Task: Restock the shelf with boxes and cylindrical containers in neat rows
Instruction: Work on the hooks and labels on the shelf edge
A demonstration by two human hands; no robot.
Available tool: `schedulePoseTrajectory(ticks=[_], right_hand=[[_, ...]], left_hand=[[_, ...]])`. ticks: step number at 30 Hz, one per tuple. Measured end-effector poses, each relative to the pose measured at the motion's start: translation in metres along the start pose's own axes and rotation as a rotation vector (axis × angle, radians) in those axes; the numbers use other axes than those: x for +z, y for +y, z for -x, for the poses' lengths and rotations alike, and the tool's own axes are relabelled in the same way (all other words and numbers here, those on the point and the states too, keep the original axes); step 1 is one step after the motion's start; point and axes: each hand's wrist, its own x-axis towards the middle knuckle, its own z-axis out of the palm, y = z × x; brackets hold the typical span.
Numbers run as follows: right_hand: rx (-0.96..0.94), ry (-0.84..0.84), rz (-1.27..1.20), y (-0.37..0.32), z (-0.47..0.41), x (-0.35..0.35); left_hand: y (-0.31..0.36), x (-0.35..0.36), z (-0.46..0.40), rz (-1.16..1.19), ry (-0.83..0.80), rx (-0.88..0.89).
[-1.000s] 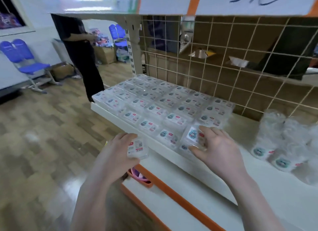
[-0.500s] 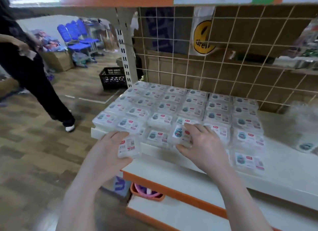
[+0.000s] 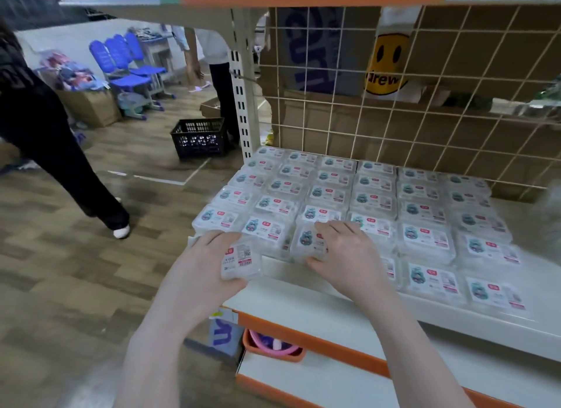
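Up close, the boxes are small, clear plastic cases with rounded corners, each topped by a white label carrying a teal cartoon figure, a red tag and a barcode. The left hand (image 3: 200, 265) grips one such box (image 3: 241, 262) by its near end, thumb below and fingers curled over the top, holding it at the front left corner of the white shelf (image 3: 303, 295), just ahead of the laid rows. The right hand (image 3: 349, 255) lies over another box (image 3: 306, 240) in the front row, fingers bent across its top and thumb tucked under its near edge, pinching it. Behind them the stocked boxes (image 3: 373, 201) lie flat in tight rows, edge to edge, running back to the wire grid panel (image 3: 425, 110) at the rear. Two more rows sit further forward on the right side of the shelf.

A blurred clear packet shows at the far right edge. Cardboard and a yellow smiley-face bag (image 3: 390, 64) show through the grid. An orange-edged lower shelf (image 3: 318, 377) carries an orange tray (image 3: 273, 347) with a pink ring in it. On the wood-pattern floor stand a black plastic crate (image 3: 198, 137) beside the slotted upright post (image 3: 243, 104), blue chairs (image 3: 127, 64), and a cardboard carton (image 3: 91, 107). A person in black trousers (image 3: 60, 164) steps past on the left; another stands beyond the post.
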Motion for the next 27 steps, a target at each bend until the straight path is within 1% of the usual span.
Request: schedulePoseTrajectory(ticks=[2, 5, 7, 11, 15, 20, 27], right_hand=[[-0.031, 0.042, 0.001, -0.002, -0.002, 0.004], [-0.101, 0.161, -0.01, 0.0, -0.003, 0.013], [-0.124, 0.19, -0.03, 0.002, 0.0, 0.016], [-0.085, 0.224, 0.001, 0.012, 0.011, 0.018], [-0.046, 0.24, -0.043, 0.019, 0.013, 0.021], [-0.059, 0.246, -0.098, 0.015, 0.011, 0.025], [-0.083, 0.323, -0.07, 0.013, 0.01, 0.028]], left_hand=[[-0.003, -0.001, -0.001, 0.0, -0.001, 0.01], [-0.007, -0.002, -0.004, -0.001, 0.003, 0.02], [-0.009, -0.003, -0.005, -0.006, -0.001, 0.02], [-0.013, -0.004, -0.007, 0.004, 0.0, 0.022], [-0.012, -0.002, -0.009, 0.004, -0.005, 0.03], [-0.012, 0.001, -0.011, 0.02, -0.012, 0.032], [-0.012, 0.0, -0.008, 0.011, -0.002, 0.03]])
